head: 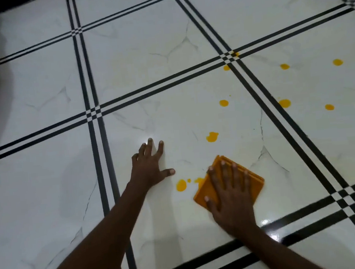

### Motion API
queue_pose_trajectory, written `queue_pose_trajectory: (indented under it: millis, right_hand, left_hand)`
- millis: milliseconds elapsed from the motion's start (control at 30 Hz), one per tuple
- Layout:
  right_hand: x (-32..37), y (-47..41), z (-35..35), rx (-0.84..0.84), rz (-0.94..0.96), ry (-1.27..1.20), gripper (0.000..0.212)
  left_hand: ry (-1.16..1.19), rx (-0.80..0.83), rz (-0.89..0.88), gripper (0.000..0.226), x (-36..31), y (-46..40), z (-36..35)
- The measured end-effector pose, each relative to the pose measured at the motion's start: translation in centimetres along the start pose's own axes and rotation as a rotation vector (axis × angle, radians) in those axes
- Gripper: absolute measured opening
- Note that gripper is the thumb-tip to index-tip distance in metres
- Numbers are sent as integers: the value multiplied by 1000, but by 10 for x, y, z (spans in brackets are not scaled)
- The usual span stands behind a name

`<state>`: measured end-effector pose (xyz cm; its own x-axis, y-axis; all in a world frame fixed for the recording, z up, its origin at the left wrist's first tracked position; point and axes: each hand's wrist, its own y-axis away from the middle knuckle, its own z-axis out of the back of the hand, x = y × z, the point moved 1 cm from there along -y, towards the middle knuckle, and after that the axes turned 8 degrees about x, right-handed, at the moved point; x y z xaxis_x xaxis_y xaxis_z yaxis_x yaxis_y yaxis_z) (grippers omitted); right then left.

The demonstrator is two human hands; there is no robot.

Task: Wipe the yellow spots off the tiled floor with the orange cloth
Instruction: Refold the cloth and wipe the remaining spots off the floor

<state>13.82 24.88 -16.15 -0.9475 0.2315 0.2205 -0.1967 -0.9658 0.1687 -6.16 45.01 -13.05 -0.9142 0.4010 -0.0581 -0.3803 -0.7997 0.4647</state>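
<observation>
Orange cloth: folded into a square, lying flat on the tiled floor under my right hand.
Right grip: I am pressing the cloth down with an open palm, fingers spread and straight, not curled around it; thumb resting on the cloth's near-left corner.
Left grip: my left hand is resting open and empty on the floor, fingers splayed, just left of the cloth and apart from it.
Nearest yellow spot: sitting between my two hands, just below my left thumb; a smaller smear is touching the cloth's left edge.
Spot ahead: lying beyond my right fingertips, on the same tile.
Far spot: further out past the right grip, still on this tile.
Other spots: scattered on the next tile, well off to the right of my right hand, across the black double lines.
</observation>
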Motion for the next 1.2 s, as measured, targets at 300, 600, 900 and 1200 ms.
queue_pose_trajectory:
  millis: [300,600,900,1200]
  right_hand:
    - [-57,-31,13,-128,-375,-31,73]
    - [29,-63,-4,7,139,23,80]
    - [80,3,-11,9,87,-103,82]
    - [-1,-81,23,-131,-336,-79,78]
  left_hand:
    - [109,-63,103,121,34,-3,-7]
    - [27,68,43,86,51,-8,15]
    - [-41,76,49,85,45,-10,22]
    - [-20,110,68,91,42,-12,24]
